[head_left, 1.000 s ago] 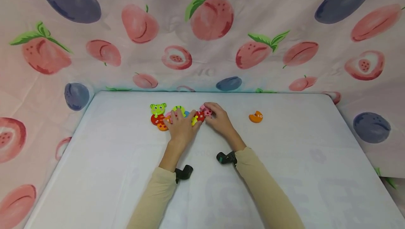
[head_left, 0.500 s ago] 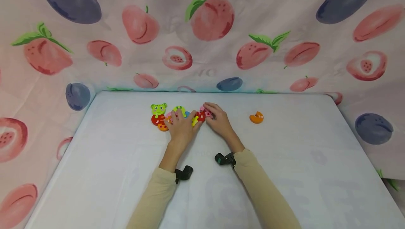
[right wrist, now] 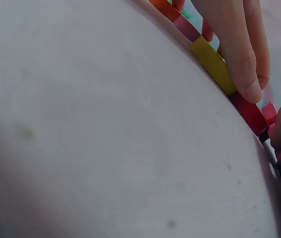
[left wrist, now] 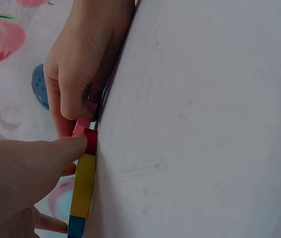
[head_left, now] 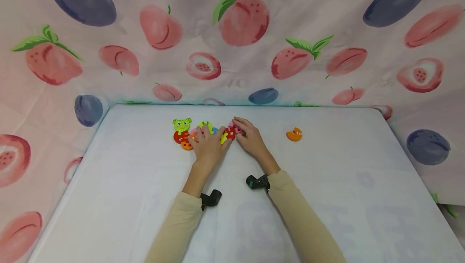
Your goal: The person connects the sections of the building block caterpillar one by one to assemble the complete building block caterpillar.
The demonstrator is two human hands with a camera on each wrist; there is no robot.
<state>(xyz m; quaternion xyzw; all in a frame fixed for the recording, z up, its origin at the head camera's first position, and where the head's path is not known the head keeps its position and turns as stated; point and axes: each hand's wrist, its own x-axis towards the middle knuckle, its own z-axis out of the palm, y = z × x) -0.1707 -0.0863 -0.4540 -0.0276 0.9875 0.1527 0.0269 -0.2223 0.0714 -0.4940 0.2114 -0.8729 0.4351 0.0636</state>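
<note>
A row of colourful caterpillar puzzle pieces lies on the table, starting with a green smiling head piece and a red piece marked 2. Over the middle of the row my left hand rests with fingers spread, covering several pieces; its thumb presses the red piece marked 8. A yellow piece sits next to that red one. At the row's right end my right hand pinches a pink puzzle piece against the red piece. Its fingers partly hide the pink piece, so I cannot tell whether the two interlock.
An orange puzzle piece marked 10 lies apart to the right on the white table. Behind the table's far edge hangs a fruit-patterned cloth. Both wrists carry small black cameras.
The pink piece, raised and tilted a second ago, now sits lower beside the red piece, with my right hand shifted slightly left. My left hand stays in place.
</note>
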